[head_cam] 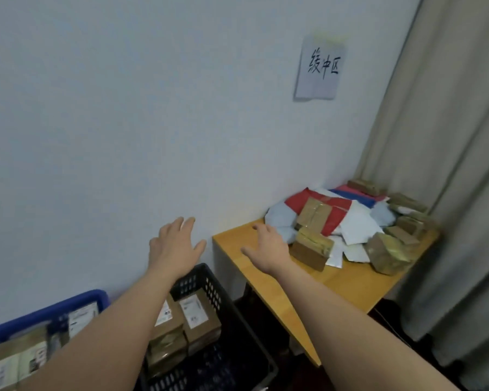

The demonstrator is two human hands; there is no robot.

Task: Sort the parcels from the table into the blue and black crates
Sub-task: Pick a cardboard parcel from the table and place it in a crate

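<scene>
Right hand (268, 246): fingers spread, empty, above the counter (266, 277) near its wall-side end. Left hand (175, 246): fingers spread, empty, beyond the counter's edge, above the black crate (232, 320). Parcels (350, 224): heaped on the counter's curtain (449, 165) end. Blue crate (40, 314): beyond the black one, both holding boxes. Paper sign (319, 67): on the wall above the counter.

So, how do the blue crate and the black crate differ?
The blue crate is at far left, mostly cut off by the frame; the black crate stands beside the table and shows its perforated wall. The blue crate is fuller and also holds plastic mailers. Both hold labelled cardboard parcels.
</scene>
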